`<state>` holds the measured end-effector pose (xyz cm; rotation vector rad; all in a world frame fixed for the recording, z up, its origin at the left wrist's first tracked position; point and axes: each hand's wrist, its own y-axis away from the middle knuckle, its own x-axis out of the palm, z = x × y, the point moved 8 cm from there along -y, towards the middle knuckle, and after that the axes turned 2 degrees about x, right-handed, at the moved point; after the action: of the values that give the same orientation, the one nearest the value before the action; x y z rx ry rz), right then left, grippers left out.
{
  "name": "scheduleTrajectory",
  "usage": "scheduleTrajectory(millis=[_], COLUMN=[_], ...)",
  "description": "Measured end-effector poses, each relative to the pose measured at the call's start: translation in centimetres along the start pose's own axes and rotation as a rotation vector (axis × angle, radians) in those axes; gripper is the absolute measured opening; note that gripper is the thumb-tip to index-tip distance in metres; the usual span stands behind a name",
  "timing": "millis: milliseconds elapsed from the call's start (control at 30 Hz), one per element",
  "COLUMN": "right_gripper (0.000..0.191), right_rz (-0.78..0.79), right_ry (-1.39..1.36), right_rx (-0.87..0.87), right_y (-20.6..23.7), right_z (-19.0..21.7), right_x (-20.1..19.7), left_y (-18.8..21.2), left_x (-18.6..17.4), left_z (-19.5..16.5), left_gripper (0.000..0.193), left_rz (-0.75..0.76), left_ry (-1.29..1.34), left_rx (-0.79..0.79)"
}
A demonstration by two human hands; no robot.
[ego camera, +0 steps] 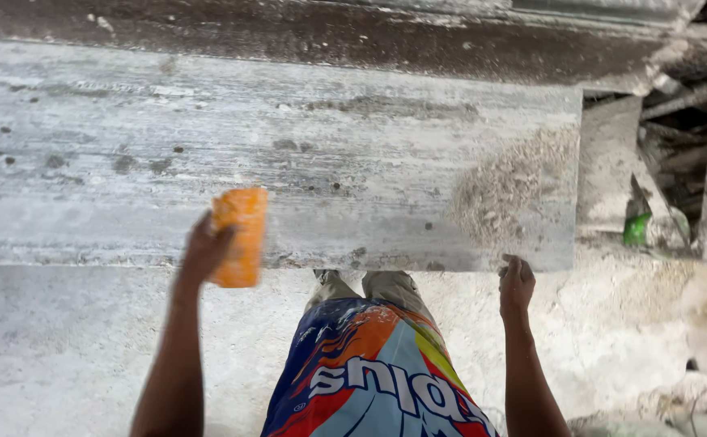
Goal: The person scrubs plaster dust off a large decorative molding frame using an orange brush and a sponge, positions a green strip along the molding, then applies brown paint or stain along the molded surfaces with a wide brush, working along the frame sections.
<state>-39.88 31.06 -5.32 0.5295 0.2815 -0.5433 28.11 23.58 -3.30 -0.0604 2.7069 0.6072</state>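
Note:
A long grey stone slab (305, 154) lies across the view, dusty and streaked. My left hand (206, 249) holds an orange rectangular block (238, 236) against the slab's near edge. My right hand (516, 283) grips the near edge of the slab close to its right corner, fingers curled under it. A patch of grit and dust (507, 190) lies on the slab just above my right hand.
A pale dusty floor (62, 340) spreads below the slab. To the right stand grey stone pieces (612, 162) and a green object (636, 228) among rubble. A dark wet ledge (329, 36) runs behind the slab.

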Motion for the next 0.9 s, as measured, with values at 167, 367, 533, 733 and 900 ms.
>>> scheduleTrajectory(millis=[167,367,533,733,900], right_gripper=[0.053,0.057,0.055,0.053,0.052], right_rz=[0.062,0.168,0.174,0.152,0.193], right_ry=[0.022,-0.073,-0.161,-0.191,-0.110], right_rx=[0.048,0.094,0.162,0.253,0.221], right_y=[4.0,5.8,7.7,8.9,7.1], right_z=[-2.0,-2.1,-5.0,-8.0,-7.9], right_x=[1.0,2.5,1.5,-1.2,-1.1], left_y=[2.0,2.9,7.6,9.2,8.9], left_x=[24.6,32.0,24.6,20.4,32.5], left_z=[-8.2,-18.7,-17.7,-9.4,-12.1], left_gripper=[0.059,0.044,0.040,0.037,0.025], left_rz=[0.166,0.529,0.624,0.566,0.568], left_ry=[-0.145,-0.559,-0.888,-1.015,-1.095], left_rx=[0.528,0.822,1.464,1.718,1.661])
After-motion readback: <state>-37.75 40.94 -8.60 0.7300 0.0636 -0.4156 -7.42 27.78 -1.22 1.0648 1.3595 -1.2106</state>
